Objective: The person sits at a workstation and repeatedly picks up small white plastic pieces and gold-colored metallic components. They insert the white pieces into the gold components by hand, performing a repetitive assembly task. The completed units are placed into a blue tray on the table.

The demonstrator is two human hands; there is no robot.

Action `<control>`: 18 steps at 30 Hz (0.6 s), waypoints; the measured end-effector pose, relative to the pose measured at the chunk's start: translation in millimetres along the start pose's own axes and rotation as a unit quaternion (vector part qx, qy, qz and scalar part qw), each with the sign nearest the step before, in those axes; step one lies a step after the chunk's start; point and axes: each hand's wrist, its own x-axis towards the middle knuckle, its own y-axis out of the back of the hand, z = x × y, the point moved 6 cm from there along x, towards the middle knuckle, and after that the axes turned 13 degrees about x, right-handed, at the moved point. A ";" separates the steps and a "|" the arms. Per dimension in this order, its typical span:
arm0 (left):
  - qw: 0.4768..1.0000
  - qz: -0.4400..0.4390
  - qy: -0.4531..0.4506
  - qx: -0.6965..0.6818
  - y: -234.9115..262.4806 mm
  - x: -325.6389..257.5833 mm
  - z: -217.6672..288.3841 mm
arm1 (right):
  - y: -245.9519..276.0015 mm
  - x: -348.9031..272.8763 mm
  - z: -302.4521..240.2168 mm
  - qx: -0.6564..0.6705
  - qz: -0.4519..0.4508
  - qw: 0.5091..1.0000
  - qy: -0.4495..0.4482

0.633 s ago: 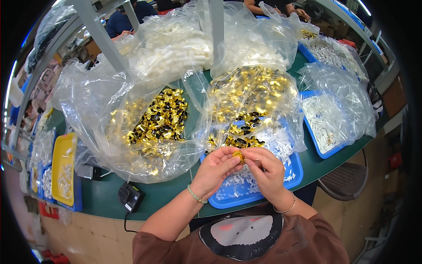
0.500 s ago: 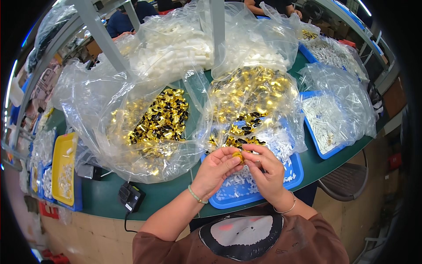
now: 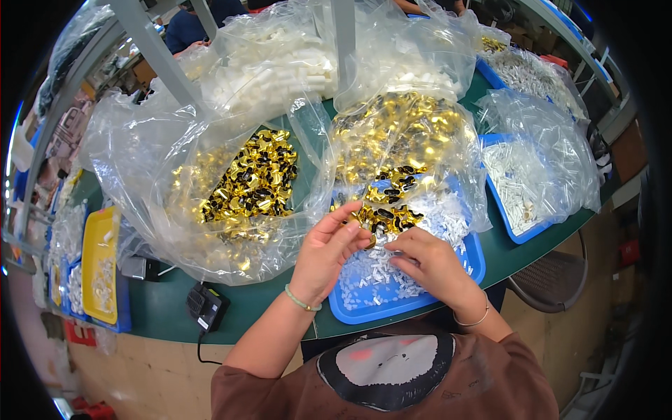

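Note:
My left hand [image 3: 327, 246] is pinched on a small shiny gold piece [image 3: 369, 242], most of which the fingers cover. My right hand [image 3: 434, 266] hovers palm down over small white tube-like pieces [image 3: 381, 276], its thumb and index finger bent and slightly apart. Between those fingertips I make out nothing. The white pieces lie loose in a blue tray [image 3: 364, 315] in front of me. Just beyond my fingers, gold and black pieces [image 3: 388, 218] spill onto them from a clear plastic bag [image 3: 406, 140].
Another clear bag [image 3: 140, 182] of gold and black pieces [image 3: 259, 175] lies open at left. Bags of white cylinders [image 3: 280, 77] stand behind grey posts [image 3: 343, 56]. A blue tray [image 3: 514, 234] is right, a yellow tray [image 3: 94, 266] left. A black device [image 3: 207, 308] sits near the table's edge.
My hands have parted. The left moved slightly left and up, keeping the gold piece; the right came off it and turned down over the white pieces.

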 end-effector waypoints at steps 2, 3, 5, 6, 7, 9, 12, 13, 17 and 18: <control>0.998 -0.005 0.013 0.054 -3.2 -1.0 -2.1 | -9.7 -0.1 -1.0 -0.047 -0.025 0.999 -0.001; 0.996 -0.007 0.020 0.081 -5.7 -2.0 -4.4 | -12.3 -1.4 1.4 -0.057 -0.031 0.998 0.002; 0.994 -0.013 0.001 0.106 -4.6 -1.3 -5.6 | -15.8 1.1 4.3 -0.072 -0.040 0.996 0.018; 0.993 -0.011 -0.005 0.118 -4.7 -1.1 -4.4 | -15.3 1.3 3.4 -0.066 -0.040 0.997 0.013; 0.992 -0.011 -0.010 0.127 -4.9 -0.6 -5.1 | -14.1 1.3 3.1 -0.062 -0.036 0.997 0.013; 0.988 -0.033 -0.020 0.152 -6.6 -1.1 -6.1 | -12.2 0.7 3.9 -0.056 -0.027 0.998 0.013; 0.985 -0.044 -0.033 0.162 -11.9 -2.2 -6.3 | -11.8 0.2 5.1 -0.078 -0.028 0.996 0.020; 0.986 -0.042 -0.034 0.158 -11.6 -2.6 -7.0 | -12.0 -0.2 4.9 -0.090 -0.031 0.995 0.020; 0.989 -0.032 -0.034 0.138 -8.0 -2.4 -7.7 | -12.3 -0.6 4.8 -0.080 -0.044 0.996 0.018; 0.990 -0.030 -0.032 0.133 -6.8 -2.0 -7.7 | -11.8 -0.9 4.1 -0.080 -0.047 0.995 0.019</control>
